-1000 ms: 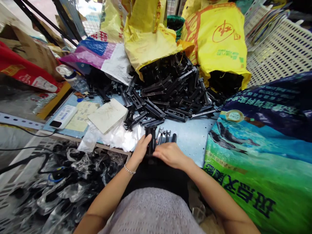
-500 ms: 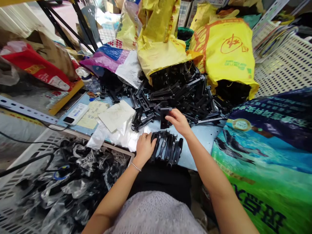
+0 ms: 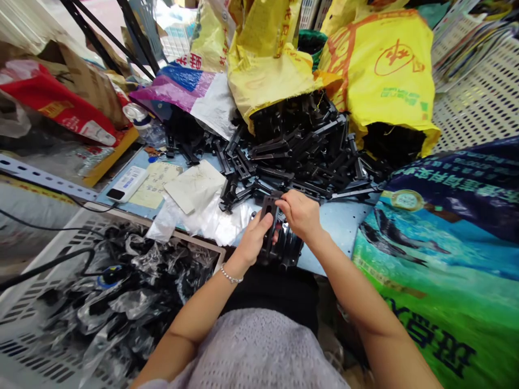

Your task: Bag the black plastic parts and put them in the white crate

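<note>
A black plastic part (image 3: 268,208) is held upright between my two hands at the front of the blue table (image 3: 340,229). My left hand (image 3: 253,237) grips its lower part, with the thumb across its face. At its upper right edge, my right hand (image 3: 300,213) pinches it with curled fingers. Below and right of my hands, several like black parts (image 3: 290,248) stand in a row at the table's edge, partly hidden by the hands. Behind them spreads a loose pile of black parts (image 3: 292,156).
Yellow sacks (image 3: 385,81) with black parts stand behind the pile. On the left are a white device (image 3: 127,185), a pale square sheet (image 3: 194,186) and clear plastic film (image 3: 219,219). A crate of bagged parts (image 3: 24,302) is lower left, a blue-green sack (image 3: 446,243) right.
My right hand has brought the black part down towards me. My left hand has left the row, moved up and taken hold of the part too. The view has shifted slightly.
</note>
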`<state>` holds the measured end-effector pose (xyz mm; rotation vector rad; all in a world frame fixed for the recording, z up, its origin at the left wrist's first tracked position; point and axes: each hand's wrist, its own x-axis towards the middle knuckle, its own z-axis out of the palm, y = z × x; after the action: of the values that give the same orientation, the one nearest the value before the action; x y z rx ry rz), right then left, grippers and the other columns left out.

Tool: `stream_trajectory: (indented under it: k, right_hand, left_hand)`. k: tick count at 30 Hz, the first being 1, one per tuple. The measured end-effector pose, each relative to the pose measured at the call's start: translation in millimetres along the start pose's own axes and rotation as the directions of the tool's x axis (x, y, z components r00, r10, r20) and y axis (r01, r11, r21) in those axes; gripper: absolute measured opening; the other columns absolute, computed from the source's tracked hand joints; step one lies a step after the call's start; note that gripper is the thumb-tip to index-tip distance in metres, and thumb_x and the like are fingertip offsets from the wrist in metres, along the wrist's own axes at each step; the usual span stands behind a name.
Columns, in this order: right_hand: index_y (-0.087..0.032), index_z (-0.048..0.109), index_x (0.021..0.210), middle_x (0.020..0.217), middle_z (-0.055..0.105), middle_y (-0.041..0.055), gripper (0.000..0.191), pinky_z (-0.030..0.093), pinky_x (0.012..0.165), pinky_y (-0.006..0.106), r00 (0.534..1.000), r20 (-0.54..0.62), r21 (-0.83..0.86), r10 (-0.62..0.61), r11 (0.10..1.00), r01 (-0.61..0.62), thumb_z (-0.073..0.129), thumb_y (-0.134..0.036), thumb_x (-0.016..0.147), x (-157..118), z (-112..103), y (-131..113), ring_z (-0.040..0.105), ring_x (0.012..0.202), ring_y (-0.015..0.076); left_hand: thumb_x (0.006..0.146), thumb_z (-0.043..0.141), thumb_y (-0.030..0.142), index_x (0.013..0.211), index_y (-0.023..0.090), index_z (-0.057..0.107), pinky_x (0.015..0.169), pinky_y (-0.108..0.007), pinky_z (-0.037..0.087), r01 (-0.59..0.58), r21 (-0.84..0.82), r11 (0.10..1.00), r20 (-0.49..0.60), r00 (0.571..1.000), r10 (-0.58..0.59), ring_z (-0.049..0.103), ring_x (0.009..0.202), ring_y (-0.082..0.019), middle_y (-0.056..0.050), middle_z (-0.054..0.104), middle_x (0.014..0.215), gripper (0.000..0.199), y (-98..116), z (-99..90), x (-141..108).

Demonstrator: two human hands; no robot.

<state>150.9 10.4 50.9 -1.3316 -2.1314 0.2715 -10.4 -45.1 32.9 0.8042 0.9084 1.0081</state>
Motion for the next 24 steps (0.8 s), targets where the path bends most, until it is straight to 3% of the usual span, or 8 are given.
stream_trajectory:
  k: [2, 7, 10, 12, 15, 18, 21, 24]
  right_hand:
    - [-0.022, 0.059, 0.081, 0.075, 0.06, 0.005, 0.049, 0.038, 0.066, 0.029, 0.997, 0.067, 0.015, 0.034, 0.999, -0.035, 0.026, -0.05, 0.102, -9.8, 0.9, -5.8, 0.055, 0.072, 0.0185]
    - [-0.02, 0.063, 0.09, 0.087, 0.065, 0.0093, 0.034, 0.043, 0.072, 0.032, 0.945, 0.22, 0.153, -0.243, 0.965, 0.212, 0.042, -0.045, 0.099, -61.0, 19.7, -31.3, 0.057, 0.08, 0.0216]
    - [-0.02, 0.062, 0.087, 0.083, 0.063, 0.0087, 0.031, 0.044, 0.072, 0.033, 0.971, 0.19, 0.3, -0.147, 0.95, 0.085, 0.042, -0.04, 0.099, -80.3, 37.8, -40.3, 0.057, 0.078, 0.0211]
    - [-0.021, 0.059, 0.081, 0.074, 0.059, 0.0045, 0.035, 0.045, 0.067, 0.032, 0.971, 0.239, 0.475, 0.01, 0.871, -0.126, 0.039, -0.042, 0.1, -80.6, 45.1, -41.6, 0.055, 0.07, 0.0186]
    - [-0.021, 0.054, 0.072, 0.065, 0.052, -0.0004, 0.041, 0.043, 0.057, 0.029, 0.917, 0.349, 0.674, 0.194, 0.627, -0.39, 0.04, -0.051, 0.097, -63.7, 37.4, -35.4, 0.05, 0.06, 0.0156]
    - [-0.021, 0.051, 0.067, 0.062, 0.046, -0.002, 0.042, 0.038, 0.051, 0.027, 0.895, 0.28, 0.734, 0.347, 0.523, -0.433, 0.05, -0.056, 0.091, -41.5, 4.7, -27.2, 0.043, 0.056, 0.0138]
    - [-0.022, 0.055, 0.07, 0.064, 0.046, -0.0014, 0.037, 0.037, 0.054, 0.027, 0.905, 0.073, 0.72, 0.419, 0.606, -0.338, 0.053, -0.052, 0.092, -34.5, -26.2, -32.5, 0.042, 0.058, 0.0136]
    - [-0.022, 0.057, 0.07, 0.065, 0.049, -0.0003, 0.035, 0.04, 0.058, 0.028, 0.919, 0.119, 0.744, 0.376, 0.579, -0.333, 0.055, -0.05, 0.091, -44.3, -21.9, -50.2, 0.045, 0.061, 0.0143]
  left_hand:
    - [0.086, 0.058, 0.057, 0.105, 0.018, 0.058, 0.051, -0.022, 0.041, -0.015, -0.033, 0.999, -0.08, 0.997, 0.012, 0.053, 0.058, -0.01, -0.003, 0.063, 0.084, 0.043, -0.9, -1.8, 3.0]
    - [0.085, 0.058, 0.06, 0.09, 0.016, 0.057, 0.05, -0.021, 0.04, 0.033, -0.133, 0.991, -0.15, 0.987, -0.053, 0.051, 0.055, -0.009, 0.0, 0.058, 0.073, 0.044, -1.3, -11.9, 8.2]
    - [0.088, 0.05, 0.063, 0.092, 0.016, 0.058, 0.053, -0.024, 0.042, -0.003, -0.071, 0.997, -0.16, 0.987, -0.008, 0.052, 0.058, -0.011, -0.002, 0.058, 0.073, 0.048, -3.5, -13.7, 3.4]
    - [0.086, 0.05, 0.066, 0.103, 0.018, 0.06, 0.065, -0.029, 0.048, -0.184, 0.089, 0.979, -0.182, 0.963, 0.197, 0.057, 0.07, -0.015, -0.005, 0.062, 0.085, 0.052, -3.0, -15.1, -5.3]
    - [0.068, 0.062, 0.077, 0.116, 0.026, 0.064, 0.1, -0.045, 0.042, -0.544, 0.419, 0.727, 0.137, 0.829, 0.542, 0.057, 0.103, -0.027, -0.008, 0.064, 0.108, 0.07, -0.2, -19.0, -24.2]
    - [0.061, 0.057, 0.086, 0.107, 0.034, 0.073, 0.119, -0.052, 0.015, -0.684, 0.545, 0.486, 0.455, 0.728, 0.513, 0.037, 0.13, -0.037, -0.008, 0.059, 0.126, 0.071, -0.6, -19.3, -37.4]
    - [0.072, 0.039, 0.087, 0.107, 0.031, 0.074, 0.12, -0.053, 0.009, -0.564, 0.59, 0.577, 0.345, 0.823, 0.451, 0.019, 0.142, -0.039, -0.007, 0.049, 0.14, 0.075, 1.2, -12.1, -31.0]
    - [0.078, 0.017, 0.087, 0.122, 0.023, 0.064, 0.112, -0.049, 0.032, -0.378, 0.395, 0.837, 0.179, 0.926, 0.334, 0.035, 0.135, -0.036, -0.011, 0.054, 0.133, 0.091, 17.9, -1.8, -10.9]
